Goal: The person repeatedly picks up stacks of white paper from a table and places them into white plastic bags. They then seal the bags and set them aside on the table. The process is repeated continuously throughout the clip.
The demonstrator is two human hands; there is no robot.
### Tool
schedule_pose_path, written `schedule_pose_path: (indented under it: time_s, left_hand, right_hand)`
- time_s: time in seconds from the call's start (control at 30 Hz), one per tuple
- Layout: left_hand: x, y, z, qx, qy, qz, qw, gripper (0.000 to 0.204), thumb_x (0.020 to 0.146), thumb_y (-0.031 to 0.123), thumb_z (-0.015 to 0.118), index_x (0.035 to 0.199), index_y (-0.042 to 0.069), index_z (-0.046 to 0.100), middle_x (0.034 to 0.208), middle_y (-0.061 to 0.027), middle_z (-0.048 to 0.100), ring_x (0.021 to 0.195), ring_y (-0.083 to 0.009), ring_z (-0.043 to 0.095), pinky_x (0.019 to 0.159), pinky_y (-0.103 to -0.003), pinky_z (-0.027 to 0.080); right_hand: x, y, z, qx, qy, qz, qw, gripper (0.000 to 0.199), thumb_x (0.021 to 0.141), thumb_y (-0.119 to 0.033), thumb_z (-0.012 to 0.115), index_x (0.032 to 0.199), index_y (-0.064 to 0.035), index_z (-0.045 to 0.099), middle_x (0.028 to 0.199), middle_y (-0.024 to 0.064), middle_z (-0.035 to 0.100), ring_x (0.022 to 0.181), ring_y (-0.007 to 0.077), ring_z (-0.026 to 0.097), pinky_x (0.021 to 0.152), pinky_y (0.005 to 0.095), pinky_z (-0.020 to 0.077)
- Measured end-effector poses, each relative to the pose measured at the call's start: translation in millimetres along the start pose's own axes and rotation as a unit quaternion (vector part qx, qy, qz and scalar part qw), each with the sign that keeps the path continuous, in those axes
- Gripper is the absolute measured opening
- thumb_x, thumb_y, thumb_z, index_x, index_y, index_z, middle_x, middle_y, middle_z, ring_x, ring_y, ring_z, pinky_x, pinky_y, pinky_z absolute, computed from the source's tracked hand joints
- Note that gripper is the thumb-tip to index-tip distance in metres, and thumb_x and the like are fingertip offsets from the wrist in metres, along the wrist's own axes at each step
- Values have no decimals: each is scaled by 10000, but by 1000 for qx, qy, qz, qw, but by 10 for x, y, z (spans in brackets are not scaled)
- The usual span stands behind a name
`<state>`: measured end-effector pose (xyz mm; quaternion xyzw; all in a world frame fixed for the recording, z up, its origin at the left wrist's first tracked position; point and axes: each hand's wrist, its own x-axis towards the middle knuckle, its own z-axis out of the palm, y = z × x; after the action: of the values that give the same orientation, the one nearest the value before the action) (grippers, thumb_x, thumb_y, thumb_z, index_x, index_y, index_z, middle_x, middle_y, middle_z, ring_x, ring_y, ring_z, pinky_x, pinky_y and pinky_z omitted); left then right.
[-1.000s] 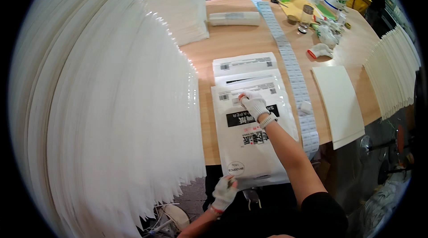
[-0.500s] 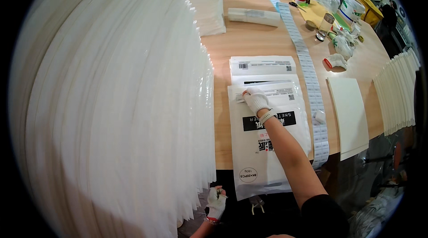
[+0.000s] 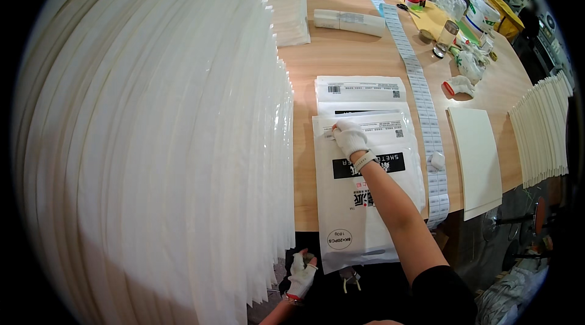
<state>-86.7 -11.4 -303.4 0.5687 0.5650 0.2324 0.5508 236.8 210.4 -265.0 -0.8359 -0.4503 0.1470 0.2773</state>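
A person's gloved right hand [image 3: 350, 137] presses flat, fingers together, on the top end of a white printed pouch [image 3: 359, 203], which lies on a wooden table [image 3: 341, 57] with its long axis running away from the body and its near end overhanging the edge. The gloved left hand [image 3: 301, 273] hangs loosely curled below the table edge, holding nothing, farther from the pouch. Tall fanned stacks of white bags [image 3: 170, 142] fill the left; a label strip [image 3: 420, 99] runs alongside on the right in a cluttered workshop.
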Motion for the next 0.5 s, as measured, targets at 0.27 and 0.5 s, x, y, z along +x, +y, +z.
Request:
schedule_pose_path:
  time_s: [0.27, 0.5]
  left_hand:
    - [-191, 432, 55, -34, -138, -10, 990, 165, 854, 162, 532, 806, 5, 522, 670, -30, 475, 647, -86, 412, 559, -276, 371]
    - [192, 934, -111, 14, -68, 379, 923, 227, 871, 133, 472, 1012, -34, 535, 902, -149, 572, 739, -235, 562, 661, -299, 445]
  right_hand:
    - [-150, -336, -324, -84, -48, 86, 992, 875, 718, -319, 616, 1402, -75, 127, 1188, 193, 489, 1073, 336, 488, 894, 379, 418]
    - [-1590, 611, -1463, -33, 53, -17, 998, 331, 789, -185, 515, 1065, -3, 528, 1026, 182, 547, 958, 362, 507, 832, 399, 415]
